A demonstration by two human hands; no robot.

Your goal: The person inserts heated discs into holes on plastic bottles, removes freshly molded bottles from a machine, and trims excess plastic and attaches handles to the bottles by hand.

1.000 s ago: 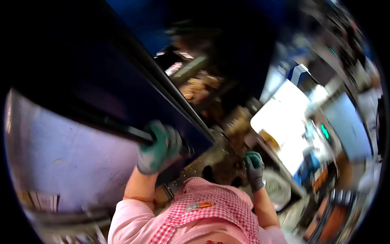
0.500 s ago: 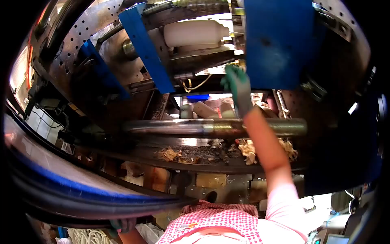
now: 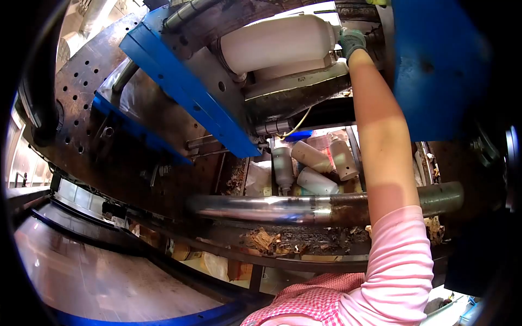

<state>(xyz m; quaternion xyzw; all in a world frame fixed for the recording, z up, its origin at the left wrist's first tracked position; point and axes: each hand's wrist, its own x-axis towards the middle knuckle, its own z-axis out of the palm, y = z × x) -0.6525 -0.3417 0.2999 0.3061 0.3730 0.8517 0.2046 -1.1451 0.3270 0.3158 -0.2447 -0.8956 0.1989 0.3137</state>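
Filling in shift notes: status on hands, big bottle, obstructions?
Right hand at neck end of big white bottle, contact unclear. Left hand out of view. Metal bar beneath right arm, apart from bottle.

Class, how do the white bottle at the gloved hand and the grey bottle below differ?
The white bottle looks larger than the grey bottle. The white bottle's neck points right, towards the right hand; the grey bottle's points down the picture. The grey bottle is darker than the white bottle. Both have necks.

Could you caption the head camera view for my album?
Past a shiny round metal bar, a green-gloved right hand reaches to the neck end of a white plastic bottle.
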